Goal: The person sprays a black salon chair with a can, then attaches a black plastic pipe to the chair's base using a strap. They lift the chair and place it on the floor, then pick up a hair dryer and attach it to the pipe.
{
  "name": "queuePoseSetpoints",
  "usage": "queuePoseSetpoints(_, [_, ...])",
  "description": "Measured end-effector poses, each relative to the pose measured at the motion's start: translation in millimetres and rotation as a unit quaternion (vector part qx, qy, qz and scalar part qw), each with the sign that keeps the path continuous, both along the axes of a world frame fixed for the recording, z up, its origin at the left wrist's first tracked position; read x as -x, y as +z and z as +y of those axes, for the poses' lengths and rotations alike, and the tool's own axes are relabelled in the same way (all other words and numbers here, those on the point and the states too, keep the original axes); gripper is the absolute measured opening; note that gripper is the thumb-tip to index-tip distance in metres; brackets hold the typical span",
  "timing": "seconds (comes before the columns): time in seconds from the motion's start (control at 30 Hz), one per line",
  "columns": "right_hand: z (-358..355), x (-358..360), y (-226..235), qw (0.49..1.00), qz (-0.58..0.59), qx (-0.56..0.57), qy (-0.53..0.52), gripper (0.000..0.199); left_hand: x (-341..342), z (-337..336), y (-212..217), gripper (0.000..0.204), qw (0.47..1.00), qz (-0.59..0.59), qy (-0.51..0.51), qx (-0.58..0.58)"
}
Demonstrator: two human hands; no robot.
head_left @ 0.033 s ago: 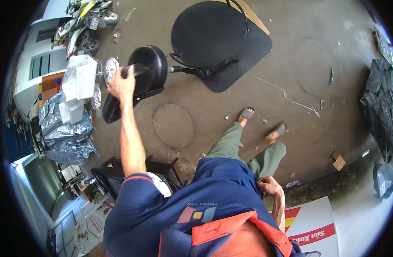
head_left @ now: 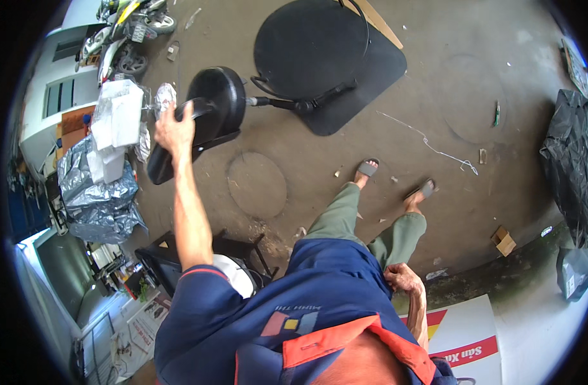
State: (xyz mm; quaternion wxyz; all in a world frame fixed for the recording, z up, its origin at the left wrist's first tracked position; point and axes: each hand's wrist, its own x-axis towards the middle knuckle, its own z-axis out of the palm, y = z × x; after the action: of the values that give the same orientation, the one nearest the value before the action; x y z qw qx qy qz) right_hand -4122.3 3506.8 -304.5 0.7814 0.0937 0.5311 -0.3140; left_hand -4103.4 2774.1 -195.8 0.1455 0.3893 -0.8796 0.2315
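Observation:
A black padded chair (head_left: 218, 96) with a round cushion and a long narrow pad stands to the left on the floor. Its black armrest (head_left: 205, 108) is under my left hand (head_left: 177, 131), whose fingers curl over the edge. A dark post joins the chair to a wide round black base disc (head_left: 310, 48), seen at the top middle over a black mat (head_left: 377, 83). My right hand (head_left: 403, 277) hangs beside my right thigh, its fingers curled in by the hem of my blue shirt. Whether anything is in them is hidden.
White foam pieces (head_left: 117, 115) and grey plastic wrapping (head_left: 101, 199) lie left of the chair. Motorbikes (head_left: 130, 38) stand at the far left. A thin white cord (head_left: 428, 141) and a small cardboard box (head_left: 503, 241) lie on the right. Near my left elbow is a black frame (head_left: 242, 250).
The chair and my left hand have shifted slightly left together. My right foot has moved a little forward. My right hand stays by the thigh.

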Motion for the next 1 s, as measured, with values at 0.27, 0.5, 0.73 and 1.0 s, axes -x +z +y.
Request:
queuePoseSetpoints(0.27, [128.3,171.1,-210.4,0.998,-0.027,-0.053,0.025,0.025,-41.4,-14.5,5.7,0.054,0.980,-0.071,0.057,-0.175])
queuePoseSetpoints(0.5, [293.6,380.6,-536.5,0.900,0.341,-0.223,0.151,0.034,-35.5,-8.4,-13.8,0.096,0.962,-0.147,0.127,-0.191])
queuePoseSetpoints(0.73, [361.9,491.8,-742.2,0.868,0.432,-0.242,0.031,0.062,2.9,54.8,11.8,0.092,0.867,-0.204,0.422,-0.170])
queuePoseSetpoints(1.0, [426.5,515.9,-883.4,0.746,0.522,-0.389,0.140,0.056,51.8,101.0,-37.6,0.089,0.853,-0.088,0.500,-0.123])
